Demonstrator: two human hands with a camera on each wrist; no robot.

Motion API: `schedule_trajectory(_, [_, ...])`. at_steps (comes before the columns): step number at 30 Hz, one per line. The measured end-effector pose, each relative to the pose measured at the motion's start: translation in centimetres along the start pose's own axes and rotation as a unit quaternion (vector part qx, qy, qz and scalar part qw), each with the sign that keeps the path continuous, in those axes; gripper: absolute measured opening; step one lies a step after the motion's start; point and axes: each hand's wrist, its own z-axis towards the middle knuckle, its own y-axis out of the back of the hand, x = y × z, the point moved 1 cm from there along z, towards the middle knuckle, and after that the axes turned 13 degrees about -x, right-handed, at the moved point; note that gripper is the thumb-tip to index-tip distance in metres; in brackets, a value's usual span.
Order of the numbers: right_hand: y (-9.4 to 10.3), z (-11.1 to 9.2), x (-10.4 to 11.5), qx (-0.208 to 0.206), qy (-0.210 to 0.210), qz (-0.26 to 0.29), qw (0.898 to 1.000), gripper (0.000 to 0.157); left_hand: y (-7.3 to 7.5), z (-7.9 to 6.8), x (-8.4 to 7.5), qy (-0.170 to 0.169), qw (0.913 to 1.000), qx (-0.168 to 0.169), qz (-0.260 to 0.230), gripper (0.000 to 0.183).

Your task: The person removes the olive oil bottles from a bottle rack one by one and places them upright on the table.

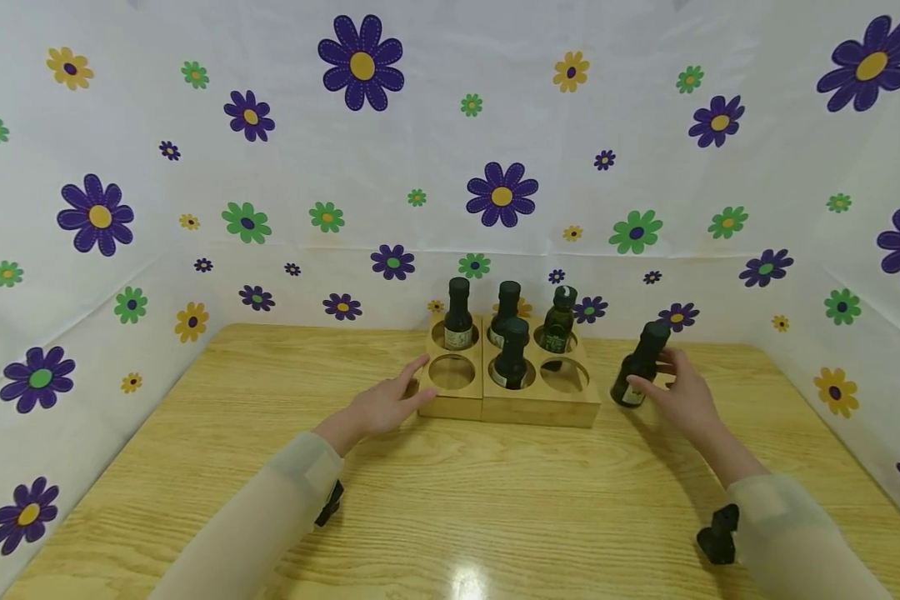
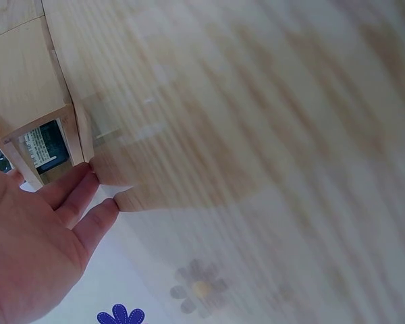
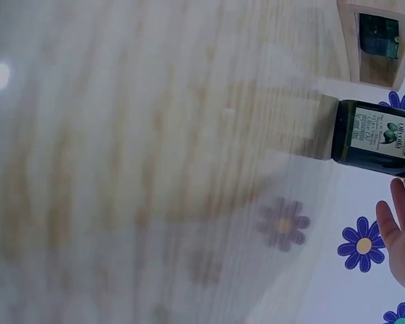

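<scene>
My right hand (image 1: pixel 682 396) grips a small dark olive oil bottle (image 1: pixel 640 367) between thumb and fingers, right of a wooden bottle rack. The bottle leans to the right, its base close to the tabletop; in the right wrist view its label (image 3: pixel 385 131) shows green olives. At the rack's left end, my left hand (image 1: pixel 382 406) touches the left block (image 1: pixel 450 407) with fingers and thumb extended. Against that block stands a wider block (image 1: pixel 540 413) with round holes. One dark bottle (image 1: pixel 458 317) stands in the left block, and three, including the front bottle (image 1: pixel 512 358), in the wider one.
The wood-grain table (image 1: pixel 420 517) runs up to a white flowered cloth (image 1: pixel 420 133) at the back and sides. Another bottle (image 1: pixel 559 321), with a lighter cap top, stands at the rack's back right. Black wrist devices (image 1: pixel 718 535) sit under both sleeves.
</scene>
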Motion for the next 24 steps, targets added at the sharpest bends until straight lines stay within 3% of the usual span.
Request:
schedule_trajectory(15, [2.3, -2.2, 0.7, -0.043, 0.013, 0.029, 0.999, 0.062, 0.2, -0.1, -0.3, -0.003, 1.0, 0.003, 0.004, 0.073])
schedule_trajectory(24, [2.4, -3.9, 2.4, -0.067, 0.064, 0.063, 0.994, 0.051, 0.1, 0.0, 0.0, -0.003, 1.0, 0.002, 0.008, 0.075])
